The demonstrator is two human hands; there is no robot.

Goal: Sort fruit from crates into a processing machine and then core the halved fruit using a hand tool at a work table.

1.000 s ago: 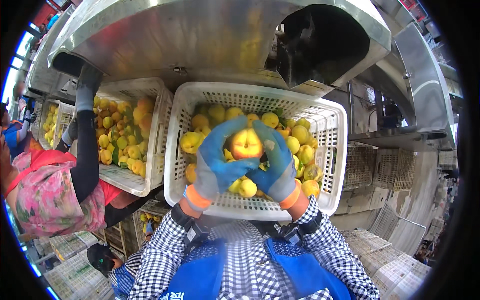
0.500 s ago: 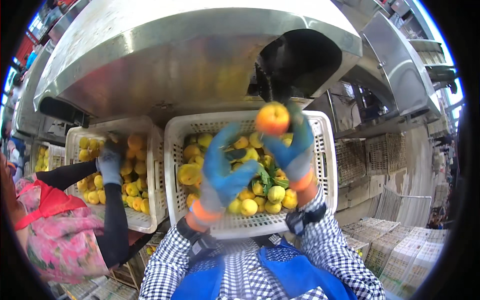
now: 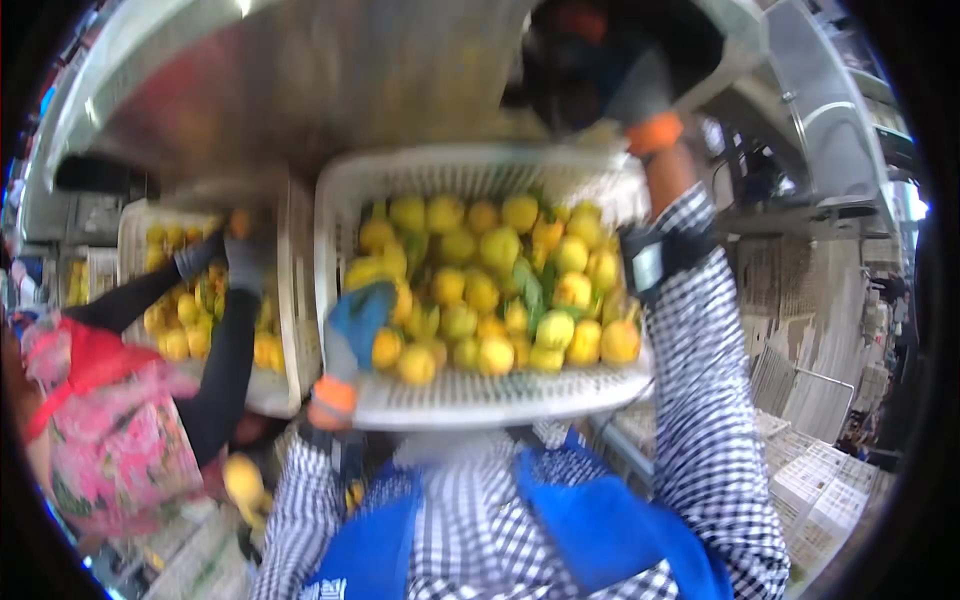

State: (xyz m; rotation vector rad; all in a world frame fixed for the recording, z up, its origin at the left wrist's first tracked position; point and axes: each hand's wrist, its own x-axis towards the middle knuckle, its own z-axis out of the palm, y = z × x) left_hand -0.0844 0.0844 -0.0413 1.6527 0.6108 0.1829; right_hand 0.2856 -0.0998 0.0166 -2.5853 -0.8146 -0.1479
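A white slatted crate (image 3: 480, 400) full of yellow peaches (image 3: 497, 248), with some green leaves (image 3: 527, 287) among them, stands in front of me. My left hand (image 3: 362, 322), in a blue and grey glove with an orange cuff, rests low over the peaches at the crate's left side. Its fingers are blurred and partly hidden. My right hand (image 3: 642, 92) reaches up past the far edge of the crate into a dark opening (image 3: 560, 75) in the metal machine. Within that opening an orange-red blur (image 3: 580, 20) shows beyond the fingers; whether they grip it is unclear.
The metal machine (image 3: 330, 90) spans the far side. At my left a person in a pink flowered top (image 3: 120, 430) works with gloved hands over another crate (image 3: 290, 340) of peaches. Stacked crates (image 3: 815, 500) stand at lower right. A blurred yellow peach (image 3: 243, 482) shows at lower left.
My right hand, which had an orange-red peach at its fingers, has moved up into the dark opening. My left hand has shifted left and lower over the crate. The view has tilted.
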